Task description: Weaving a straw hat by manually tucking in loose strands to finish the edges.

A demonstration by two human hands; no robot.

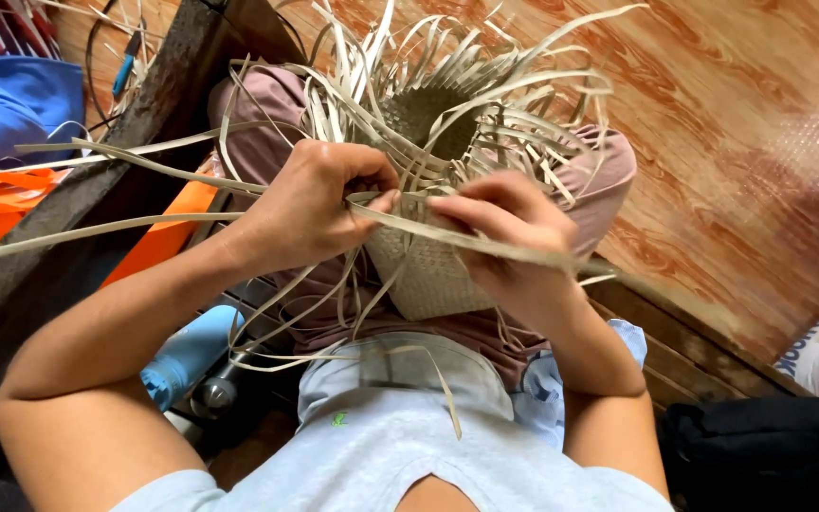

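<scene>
Both hands, left hand (300, 210) and right hand (509, 228), fingers pinching strips on woven basket (428, 275)

Both bare forearms are reaching forward and angling inward, elbows spread wide, so the wrists are meeting close together in front of the torso. The left hand (305, 213) is curling into a loose fist, knuckles up, thumb pressing toward the forefinger. The right hand (509, 232) is lying just beside it, fingers bent and pinching, its wrist bending downward.

Basket (428, 275) on lap, probably bottle (187, 353) left
</scene>
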